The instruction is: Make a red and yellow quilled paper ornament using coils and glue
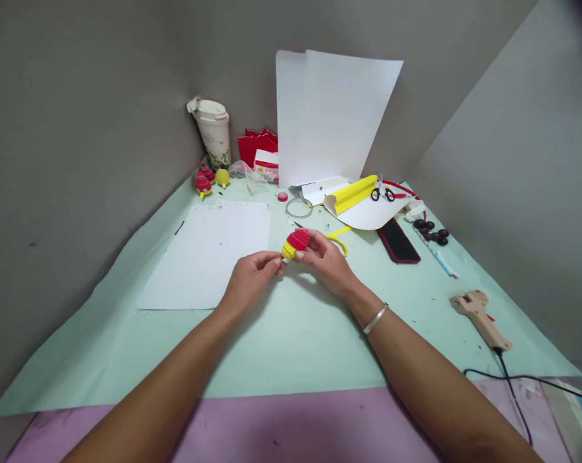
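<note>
A small red and yellow ornament [298,240] of ridged, coiled paper is held just above the green table cover, near the middle. My right hand [330,262] grips its red side between thumb and fingers. At its yellow end, the fingertips of my left hand [256,273] are pinched together, apparently on its tip. Behind my right hand lie scissors with yellow handles [339,244], partly covered by the hand. Similar red and yellow ornaments [202,184] and a yellow ball-shaped piece [222,178] stand at the back left.
White paper [208,257] lies left of my hands. A cup [213,132] and upright white sheets [334,119] stand along the back. To the right are a yellow roll [355,194], black-handled scissors [382,193], a phone [399,242] and a corded glue gun [481,318].
</note>
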`<state>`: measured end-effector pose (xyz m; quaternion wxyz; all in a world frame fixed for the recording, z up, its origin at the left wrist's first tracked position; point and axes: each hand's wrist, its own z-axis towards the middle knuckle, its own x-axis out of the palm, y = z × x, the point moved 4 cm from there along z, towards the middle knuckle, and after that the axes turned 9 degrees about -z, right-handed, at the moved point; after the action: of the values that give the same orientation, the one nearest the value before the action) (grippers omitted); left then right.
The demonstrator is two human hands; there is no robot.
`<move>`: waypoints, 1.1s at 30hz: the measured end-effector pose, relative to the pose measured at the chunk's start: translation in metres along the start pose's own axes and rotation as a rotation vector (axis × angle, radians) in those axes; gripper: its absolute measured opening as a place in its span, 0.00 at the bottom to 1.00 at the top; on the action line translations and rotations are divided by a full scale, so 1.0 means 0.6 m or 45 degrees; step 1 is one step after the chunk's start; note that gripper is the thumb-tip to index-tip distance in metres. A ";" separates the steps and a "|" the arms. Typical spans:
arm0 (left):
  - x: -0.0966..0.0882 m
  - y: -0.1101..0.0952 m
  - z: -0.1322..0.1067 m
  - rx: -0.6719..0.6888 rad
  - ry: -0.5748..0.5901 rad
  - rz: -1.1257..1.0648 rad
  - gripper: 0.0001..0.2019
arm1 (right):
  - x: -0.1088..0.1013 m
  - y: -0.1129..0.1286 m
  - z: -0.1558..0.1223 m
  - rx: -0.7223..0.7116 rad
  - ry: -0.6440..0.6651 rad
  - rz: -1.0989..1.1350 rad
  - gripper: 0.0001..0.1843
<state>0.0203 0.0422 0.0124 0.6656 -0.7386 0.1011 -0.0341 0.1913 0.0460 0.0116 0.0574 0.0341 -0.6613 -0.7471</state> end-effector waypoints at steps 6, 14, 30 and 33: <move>0.000 -0.005 -0.004 0.090 -0.021 -0.014 0.13 | 0.004 -0.006 0.000 0.127 0.104 0.281 0.16; 0.000 -0.009 -0.006 0.130 -0.008 -0.092 0.13 | 0.008 -0.006 0.002 0.192 0.148 0.429 0.14; -0.014 0.005 0.005 0.164 -0.113 0.183 0.11 | -0.004 -0.007 -0.001 -0.052 0.059 -0.352 0.24; -0.014 0.003 0.006 0.265 -0.095 0.320 0.11 | -0.001 -0.009 -0.004 -0.206 0.100 -0.735 0.25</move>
<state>0.0128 0.0471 0.0106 0.7409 -0.6480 0.1637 0.0667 0.1920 0.0442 0.0062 -0.1295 0.2449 -0.5599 -0.7809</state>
